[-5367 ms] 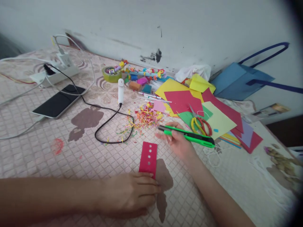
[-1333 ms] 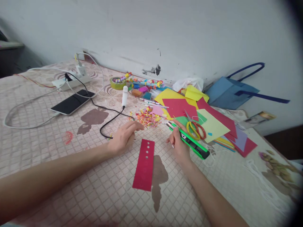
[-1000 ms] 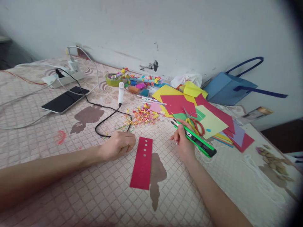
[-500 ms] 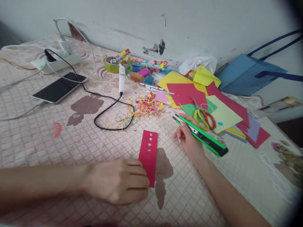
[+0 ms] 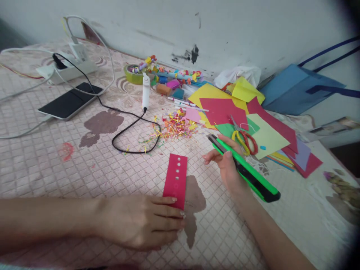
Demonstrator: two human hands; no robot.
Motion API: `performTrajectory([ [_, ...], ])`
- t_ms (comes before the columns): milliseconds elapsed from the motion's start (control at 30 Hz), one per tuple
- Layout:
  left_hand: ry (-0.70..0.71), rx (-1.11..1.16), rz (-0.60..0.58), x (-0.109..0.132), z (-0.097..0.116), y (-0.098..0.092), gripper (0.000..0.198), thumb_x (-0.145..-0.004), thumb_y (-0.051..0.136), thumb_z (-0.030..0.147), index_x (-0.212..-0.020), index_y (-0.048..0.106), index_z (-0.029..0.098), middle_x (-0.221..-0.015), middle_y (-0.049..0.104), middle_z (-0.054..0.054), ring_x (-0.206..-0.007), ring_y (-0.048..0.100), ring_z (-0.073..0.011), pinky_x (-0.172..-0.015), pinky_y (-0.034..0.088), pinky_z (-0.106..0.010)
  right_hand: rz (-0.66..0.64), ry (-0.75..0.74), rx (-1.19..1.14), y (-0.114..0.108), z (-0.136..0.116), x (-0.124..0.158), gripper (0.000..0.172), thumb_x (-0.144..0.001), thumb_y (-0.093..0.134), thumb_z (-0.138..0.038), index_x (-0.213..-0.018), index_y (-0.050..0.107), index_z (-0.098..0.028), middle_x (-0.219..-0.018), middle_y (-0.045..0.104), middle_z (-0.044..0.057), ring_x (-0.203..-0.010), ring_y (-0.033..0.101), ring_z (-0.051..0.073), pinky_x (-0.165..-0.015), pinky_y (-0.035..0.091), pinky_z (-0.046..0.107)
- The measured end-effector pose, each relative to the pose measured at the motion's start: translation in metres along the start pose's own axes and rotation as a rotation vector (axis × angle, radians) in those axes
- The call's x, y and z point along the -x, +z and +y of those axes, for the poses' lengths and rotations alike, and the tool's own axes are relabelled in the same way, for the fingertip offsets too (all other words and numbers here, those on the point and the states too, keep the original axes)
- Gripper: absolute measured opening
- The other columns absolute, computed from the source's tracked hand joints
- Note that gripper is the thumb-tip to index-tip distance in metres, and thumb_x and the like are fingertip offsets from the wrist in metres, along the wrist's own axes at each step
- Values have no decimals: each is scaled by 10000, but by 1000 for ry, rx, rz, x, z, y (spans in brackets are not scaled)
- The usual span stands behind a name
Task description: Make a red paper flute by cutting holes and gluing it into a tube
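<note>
A narrow dark pink paper strip lies on the quilted tablecloth, with a row of several round holes in its upper part and faint circle marks lower down. My left hand rests on the strip's lower end, fingers stretched flat, hiding that end. To the right, my right hand is closed around a green and black utility knife, raised above the cloth. The knife's dark front end points to the upper left; no blade is plainly visible.
Behind lie small paper scraps, a white corded device, clear tape and scissors on coloured paper sheets. At left are a phone and a power strip. A blue bag stands back right.
My left fingers have uncurled and spread flat over the strip's lower end. My right hand has shifted slightly right and turned the knife, its rear end moving right and down.
</note>
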State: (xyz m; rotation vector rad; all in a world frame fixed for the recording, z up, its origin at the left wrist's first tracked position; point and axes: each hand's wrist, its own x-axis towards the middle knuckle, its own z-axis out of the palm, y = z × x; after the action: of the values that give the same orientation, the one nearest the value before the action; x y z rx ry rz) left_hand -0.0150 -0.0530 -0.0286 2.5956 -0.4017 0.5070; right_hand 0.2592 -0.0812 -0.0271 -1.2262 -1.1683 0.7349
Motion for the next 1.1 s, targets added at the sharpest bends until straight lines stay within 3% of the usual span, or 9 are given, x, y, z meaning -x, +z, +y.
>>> performTrajectory([
  [267, 58, -37, -1, 1, 1, -3, 301, -1026, 448, 128, -1152, 719, 85, -1350, 662, -117, -1356, 559, -245, -1238, 381, -379, -120, 201, -139, 11, -4, 10, 642, -856, 548, -760, -1282, 562, -280, -764, 700, 6, -576, 625, 165, -588, 546, 334],
  [433, 91, -42, 87, 4, 3, -3, 296, -1011, 462, 145, -1018, 756, 107, -1205, 743, -130, -1206, 678, -241, -1170, 483, -369, -177, 242, -132, 14, -2, 18, 526, -907, 581, -660, -1278, 575, -287, -797, 703, 10, -679, 660, 171, -649, 553, 320],
  [533, 78, -45, 93, 6, 1, -5, 276, -1010, 504, 191, -987, 758, 86, -1163, 758, -154, -1161, 701, -261, -1158, 497, -383, -200, 246, -122, 16, -4, 23, 421, -952, 592, -548, -1291, 572, -299, -825, 701, 9, -758, 670, 176, -714, 558, 328],
  [667, 23, -56, 73, 6, -4, -6, 246, -1013, 520, 205, -991, 760, 158, -1145, 768, -127, -1148, 708, -242, -1119, 532, -377, -241, 260, -110, 17, -4, 25, 386, -969, 586, -501, -1297, 568, -299, -838, 700, 9, -767, 674, 177, -741, 566, 343],
  [733, 10, -84, 67, 5, -6, -5, 241, -1014, 518, 194, -995, 758, 185, -1123, 778, -105, -1156, 704, -233, -1123, 524, -370, -221, 250, -76, 17, -3, 24, 391, -974, 574, -504, -1301, 566, -289, -864, 713, 20, -799, 695, 190, -774, 576, 371],
  [900, 15, -221, 115, 5, -10, -18, 230, -1007, 498, 133, -991, 727, 114, -1095, 777, -133, -1083, 720, -241, -1041, 568, -370, 4, 30, 70, 11, 4, 19, 420, -943, 624, -496, -1301, 574, -282, -936, 727, 37, -843, 698, 208, -839, 562, 423],
  [1000, -178, -309, 201, 14, -21, -39, 192, -1002, 484, 112, -1008, 672, 150, -985, 763, -104, -945, 717, -209, -882, 588, -355, -4, 63, 43, 9, 6, 18, 440, -952, 603, -506, -1327, 553, -282, -900, 719, 31, -824, 699, 210, -801, 567, 417],
  [1033, -324, -361, 272, 19, -26, -47, 159, -1004, 500, 142, -1014, 657, 164, -927, 740, -77, -886, 698, -206, -829, 576, -355, -13, 90, 33, 9, 7, 17, 447, -955, 597, -507, -1338, 543, -283, -893, 717, 30, -814, 699, 210, -789, 570, 413],
  [1100, -582, -419, 292, 29, -39, -59, 148, -997, 531, 217, -1069, 651, 169, -976, 703, -77, -915, 667, -220, -822, 550, -363, -18, 133, 18, 10, 7, 17, 452, -956, 596, -506, -1347, 531, -286, -886, 713, 28, -801, 698, 208, -775, 572, 404],
])
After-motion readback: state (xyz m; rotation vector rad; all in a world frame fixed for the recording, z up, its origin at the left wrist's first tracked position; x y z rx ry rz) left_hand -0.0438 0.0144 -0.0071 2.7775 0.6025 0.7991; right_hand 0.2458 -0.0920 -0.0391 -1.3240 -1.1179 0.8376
